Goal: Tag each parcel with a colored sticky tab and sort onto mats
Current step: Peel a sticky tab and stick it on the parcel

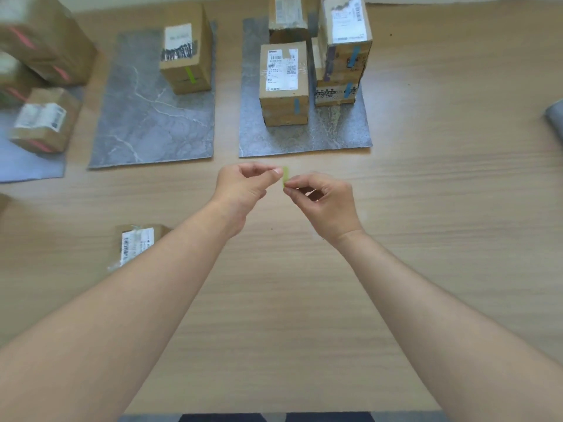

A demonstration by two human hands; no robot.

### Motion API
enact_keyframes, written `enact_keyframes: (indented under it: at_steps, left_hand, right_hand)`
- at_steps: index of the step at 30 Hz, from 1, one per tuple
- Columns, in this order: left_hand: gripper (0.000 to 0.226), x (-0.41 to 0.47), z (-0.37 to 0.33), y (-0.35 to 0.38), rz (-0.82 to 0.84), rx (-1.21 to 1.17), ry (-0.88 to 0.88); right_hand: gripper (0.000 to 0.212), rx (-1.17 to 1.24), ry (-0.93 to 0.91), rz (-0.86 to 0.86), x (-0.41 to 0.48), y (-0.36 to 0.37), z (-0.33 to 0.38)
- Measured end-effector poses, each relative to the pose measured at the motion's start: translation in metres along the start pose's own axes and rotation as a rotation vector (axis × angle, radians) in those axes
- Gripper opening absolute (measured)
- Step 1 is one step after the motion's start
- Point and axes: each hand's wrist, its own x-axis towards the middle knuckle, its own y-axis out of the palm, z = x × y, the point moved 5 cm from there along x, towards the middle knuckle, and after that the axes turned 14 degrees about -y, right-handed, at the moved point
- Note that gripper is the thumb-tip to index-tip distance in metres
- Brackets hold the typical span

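A green sticky tab stands upright between my two hands above the wooden floor. My right hand pinches its lower end. My left hand has its fingers curled, with the fingertips at the tab's upper edge. An untagged cardboard parcel lies on the floor near my left forearm, which hides part of it. On the middle grey mat stands a parcel with a green tab. The right mat holds several parcels with blue tabs.
The left mat carries parcels with pink tabs, one large box at the far left. A grey object shows at the right edge. Bare wooden floor spreads to the right of my hands.
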Motion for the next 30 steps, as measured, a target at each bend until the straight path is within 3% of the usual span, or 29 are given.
enact_keyframes:
  at_steps: [9, 15, 20, 30]
  left_hand:
    - [0.008, -0.038, 0.024, -0.105, -0.061, 0.084, 0.105]
    - [0.012, -0.059, 0.063, -0.181, -0.093, 0.142, 0.145]
    - [0.01, -0.067, 0.104, -0.239, -0.1, 0.103, 0.146]
    - [0.005, -0.053, 0.173, -0.301, -0.054, -0.058, 0.074]
  right_hand:
    - [0.009, -0.01, -0.03, 0.119, -0.029, 0.082, 0.065]
    - [0.05, 0.0, 0.013, 0.157, -0.073, 0.142, 0.098]
    - [0.052, -0.105, 0.069, 0.177, -0.111, 0.193, 0.106]
    - [0.074, -0.374, 0.045, 0.47, -0.142, 0.274, 0.098]
